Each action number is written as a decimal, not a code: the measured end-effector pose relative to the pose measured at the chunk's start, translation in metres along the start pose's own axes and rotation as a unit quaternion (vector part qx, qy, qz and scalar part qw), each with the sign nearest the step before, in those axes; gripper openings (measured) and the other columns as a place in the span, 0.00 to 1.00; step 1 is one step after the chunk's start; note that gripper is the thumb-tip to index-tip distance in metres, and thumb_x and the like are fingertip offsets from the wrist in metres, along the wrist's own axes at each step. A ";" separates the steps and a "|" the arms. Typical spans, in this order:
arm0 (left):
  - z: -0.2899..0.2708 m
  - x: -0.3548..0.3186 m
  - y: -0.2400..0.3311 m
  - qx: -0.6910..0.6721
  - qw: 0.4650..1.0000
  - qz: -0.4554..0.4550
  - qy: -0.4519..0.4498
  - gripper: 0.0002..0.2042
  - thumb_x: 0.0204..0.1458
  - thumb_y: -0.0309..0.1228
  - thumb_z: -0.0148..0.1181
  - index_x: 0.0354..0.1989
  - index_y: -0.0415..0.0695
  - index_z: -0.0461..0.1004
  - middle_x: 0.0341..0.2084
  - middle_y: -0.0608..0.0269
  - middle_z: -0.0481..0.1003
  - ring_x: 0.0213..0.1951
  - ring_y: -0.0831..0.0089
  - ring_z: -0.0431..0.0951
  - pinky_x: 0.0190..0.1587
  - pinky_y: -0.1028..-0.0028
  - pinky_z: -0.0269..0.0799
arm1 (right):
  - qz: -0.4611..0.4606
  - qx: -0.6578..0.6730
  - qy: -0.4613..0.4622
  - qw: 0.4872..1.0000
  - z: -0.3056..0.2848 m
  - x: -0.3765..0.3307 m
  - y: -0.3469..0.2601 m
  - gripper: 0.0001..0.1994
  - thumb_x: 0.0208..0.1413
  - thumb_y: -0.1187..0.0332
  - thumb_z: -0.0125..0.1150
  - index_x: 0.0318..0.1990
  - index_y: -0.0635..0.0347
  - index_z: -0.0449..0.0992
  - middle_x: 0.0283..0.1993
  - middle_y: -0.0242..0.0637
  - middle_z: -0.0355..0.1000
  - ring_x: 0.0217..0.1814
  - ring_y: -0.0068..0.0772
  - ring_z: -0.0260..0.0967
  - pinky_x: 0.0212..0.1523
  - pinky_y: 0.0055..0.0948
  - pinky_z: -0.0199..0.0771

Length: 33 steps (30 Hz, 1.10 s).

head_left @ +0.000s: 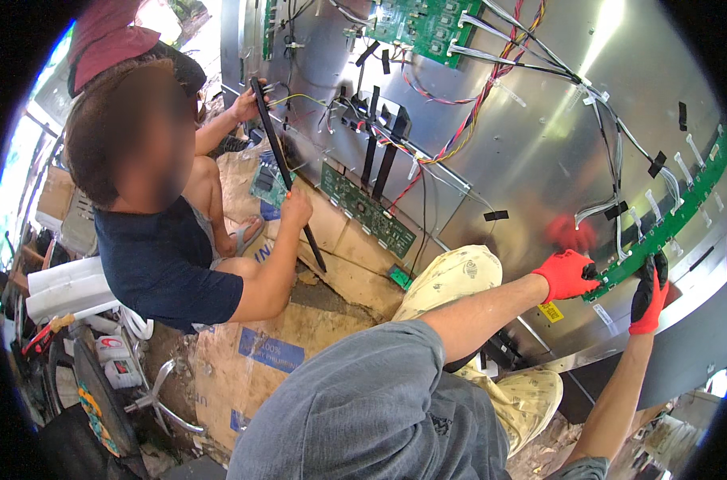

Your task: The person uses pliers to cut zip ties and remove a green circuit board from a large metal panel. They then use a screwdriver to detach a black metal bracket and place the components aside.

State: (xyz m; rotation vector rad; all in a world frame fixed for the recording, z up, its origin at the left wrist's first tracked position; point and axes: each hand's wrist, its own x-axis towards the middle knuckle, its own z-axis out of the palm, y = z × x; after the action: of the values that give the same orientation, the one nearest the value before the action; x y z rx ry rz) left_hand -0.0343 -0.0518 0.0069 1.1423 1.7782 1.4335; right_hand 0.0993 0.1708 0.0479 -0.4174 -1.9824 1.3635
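A long, narrow green circuit board [669,228] slants along the right side of a large metal panel [531,168]. My left hand [566,276], in a red glove with dark fingertips, is closed at the board's lower left end. My right hand [650,298], in a matching red and black glove, grips the board's lower edge a little farther right. White plugs and grey wire bundles [617,172] meet the board's upper edge. White standoffs stick out beside it. My left glove's reflection shows in the shiny metal.
At the left, a crouching co-worker [159,264] holds a long black bar [275,140] in both hands. Other green boards, one large [419,24] and one dark [363,212], sit on the panel among coloured wires. Flattened cardboard [291,328] covers the ground; a chair base [159,400] stands lower left.
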 end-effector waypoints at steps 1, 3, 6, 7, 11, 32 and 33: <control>-0.001 -0.001 0.001 -0.011 1.000 -0.005 -0.006 0.15 0.47 0.45 0.61 0.27 0.44 0.75 0.21 0.55 0.76 0.25 0.62 0.78 0.32 0.64 0.71 | -0.013 -0.020 0.000 1.000 0.002 -0.001 0.000 0.18 0.63 0.67 0.50 0.58 0.65 0.68 0.49 0.31 0.71 0.47 0.22 0.65 0.48 0.25 0.63; -0.001 -0.002 0.004 0.004 1.000 -0.002 -0.004 0.15 0.47 0.45 0.60 0.28 0.44 0.75 0.22 0.55 0.76 0.26 0.60 0.78 0.33 0.64 0.71 | -0.026 -0.043 0.000 0.999 0.004 -0.001 -0.001 0.18 0.63 0.67 0.50 0.58 0.64 0.68 0.49 0.31 0.71 0.47 0.22 0.64 0.48 0.25 0.63; 0.003 -0.001 0.001 0.044 0.998 0.023 0.026 0.14 0.48 0.43 0.59 0.29 0.44 0.76 0.24 0.54 0.77 0.29 0.57 0.78 0.35 0.63 0.72 | -0.020 -0.051 -0.003 0.999 0.003 -0.002 0.001 0.17 0.64 0.67 0.50 0.57 0.65 0.68 0.48 0.31 0.71 0.48 0.23 0.64 0.49 0.25 0.63; 0.005 -0.001 -0.001 0.060 0.997 0.034 0.041 0.13 0.48 0.43 0.59 0.30 0.44 0.76 0.24 0.54 0.77 0.30 0.56 0.79 0.36 0.62 0.72 | -0.016 -0.054 -0.006 0.998 0.003 -0.002 0.002 0.17 0.64 0.67 0.50 0.57 0.65 0.68 0.48 0.31 0.71 0.48 0.23 0.64 0.50 0.25 0.63; 0.004 -0.002 0.002 0.006 1.000 -0.004 0.010 0.13 0.49 0.42 0.59 0.33 0.45 0.77 0.28 0.52 0.78 0.34 0.54 0.78 0.38 0.62 0.72 | -0.001 -0.046 0.002 0.999 -0.004 0.000 0.012 0.17 0.64 0.68 0.49 0.57 0.66 0.68 0.49 0.32 0.70 0.50 0.24 0.64 0.52 0.26 0.62; 0.006 -0.005 0.000 0.013 1.000 0.010 0.026 0.13 0.49 0.43 0.58 0.34 0.46 0.77 0.29 0.50 0.77 0.34 0.52 0.78 0.38 0.62 0.71 | 0.004 -0.021 0.005 1.000 -0.001 0.000 0.012 0.17 0.64 0.68 0.49 0.58 0.67 0.67 0.52 0.34 0.69 0.51 0.24 0.65 0.53 0.25 0.63; 0.007 -0.003 0.000 0.018 0.999 0.016 0.027 0.13 0.49 0.43 0.58 0.33 0.45 0.77 0.29 0.50 0.77 0.34 0.52 0.78 0.38 0.62 0.71 | -0.001 -0.015 0.005 1.000 -0.004 0.001 0.014 0.17 0.64 0.68 0.49 0.58 0.67 0.67 0.52 0.34 0.69 0.51 0.24 0.64 0.53 0.25 0.63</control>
State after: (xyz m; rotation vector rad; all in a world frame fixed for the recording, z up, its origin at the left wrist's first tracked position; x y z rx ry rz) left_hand -0.0271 -0.0518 0.0049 1.1651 1.8380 1.4686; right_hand 0.0995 0.1793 0.0367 -0.4340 -1.9968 1.3303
